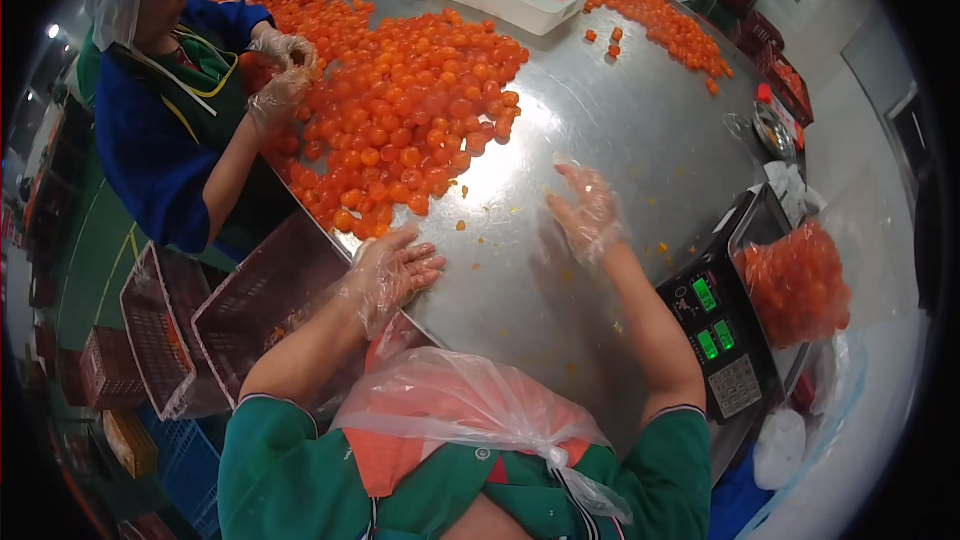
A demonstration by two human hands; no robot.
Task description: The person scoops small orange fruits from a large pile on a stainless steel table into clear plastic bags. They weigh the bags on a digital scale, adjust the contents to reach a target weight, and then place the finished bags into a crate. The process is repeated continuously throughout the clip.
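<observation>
My left hand (398,272), in a clear plastic glove, rests with fingers apart at the near edge of the steel table (500,310), just below a heap of small round orange fruits (410,130). Nothing shows in it. My right hand (585,205), gloved the same way, is over the bare steel to the right of the heap, fingers apart and holding nothing. A few small orange scraps lie between and around my hands. To my right a black scale (715,330) with lit green displays stands beside a clear bag of orange fruit (795,280).
A co-worker (160,140) stands at left, gloved hands (278,100) holding something at the heap. Plastic crates (240,310) sit below the table's left edge. A white tray (470,0) lies at the back, near more fruit (660,20). A metal bowl (772,130) is at far right.
</observation>
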